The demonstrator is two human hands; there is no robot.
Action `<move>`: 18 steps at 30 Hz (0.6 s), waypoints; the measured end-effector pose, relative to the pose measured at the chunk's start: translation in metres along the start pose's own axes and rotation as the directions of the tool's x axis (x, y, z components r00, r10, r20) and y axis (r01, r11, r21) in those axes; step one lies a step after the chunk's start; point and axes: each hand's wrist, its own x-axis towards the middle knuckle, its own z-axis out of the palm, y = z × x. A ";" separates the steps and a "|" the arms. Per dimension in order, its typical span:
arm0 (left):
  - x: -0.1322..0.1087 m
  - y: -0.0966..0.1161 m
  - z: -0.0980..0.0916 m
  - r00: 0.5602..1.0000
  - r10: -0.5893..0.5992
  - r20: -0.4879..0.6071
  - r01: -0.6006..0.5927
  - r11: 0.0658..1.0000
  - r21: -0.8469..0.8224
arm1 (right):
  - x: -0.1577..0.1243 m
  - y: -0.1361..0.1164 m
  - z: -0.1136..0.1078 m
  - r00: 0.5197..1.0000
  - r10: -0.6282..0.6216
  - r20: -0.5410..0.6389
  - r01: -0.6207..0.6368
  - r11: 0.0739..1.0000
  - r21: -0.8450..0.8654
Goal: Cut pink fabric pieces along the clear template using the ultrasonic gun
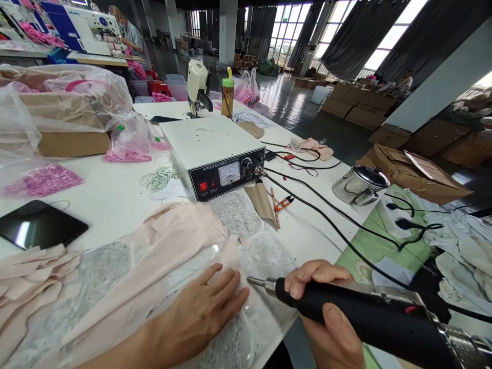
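Note:
My left hand (207, 302) lies flat, fingers stretched, on pale pink fabric (172, 241) spread over white lace (265, 251) at the table's near edge. My right hand (326, 312) is wrapped round a black hand-held welding tool (365, 312). Its metal tip (255, 281) points left and sits just off my left fingertips, over the fabric. A black cable (319, 215) runs from the tool's side back to a white control box (215, 154) with a meter and red button on its front.
A dark tablet (38, 225) and cut pink pieces (31, 271) lie at left. Pink bits in plastic bags (42, 179), a cardboard box (73, 143), orange snips (284, 203), a steel kettle (359, 184), a bottle (227, 95). A person sews at a machine (88, 28) far back.

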 end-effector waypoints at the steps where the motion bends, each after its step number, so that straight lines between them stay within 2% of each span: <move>1: 0.000 0.000 -0.001 1.000 -0.004 -0.006 0.004 1.000 -0.001 | 0.000 0.000 0.001 1.000 0.007 0.001 -0.007 1.000 -0.003; 10: 0.002 0.000 -0.002 1.000 -0.002 -0.018 0.002 1.000 0.001 | 0.005 0.001 0.001 0.999 -0.040 0.026 0.041 0.999 -0.014; 18: -0.002 0.000 0.003 1.000 -0.012 0.002 0.012 1.000 -0.022 | -0.002 -0.015 -0.015 0.999 -0.045 -0.008 0.044 0.995 -0.091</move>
